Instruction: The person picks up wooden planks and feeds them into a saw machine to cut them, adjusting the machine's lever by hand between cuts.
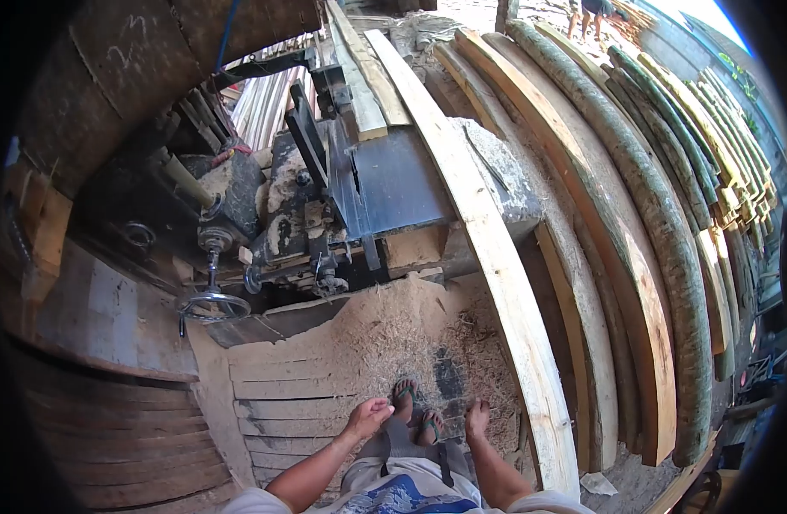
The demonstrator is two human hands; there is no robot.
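Note:
My left hand [369, 417] hangs in front of my body at the lower middle, its fingers curled together; whether it holds anything small cannot be made out. To the right, my right hand [477, 418] is also closed, near the long pale plank [496, 248] but apart from it. That plank runs from the top middle down to the lower right, across the edge of the dark metal saw table [399, 184]. Two shorter boards [359, 86] lie on the far side of the table.
A handwheel [214, 307] and machine parts stand at the left. Sawdust [393, 321] is heaped on the plank floor before my feet. Thick slabs and logs [650, 206] lie along the right. Part of another person [592, 10] shows at the top right.

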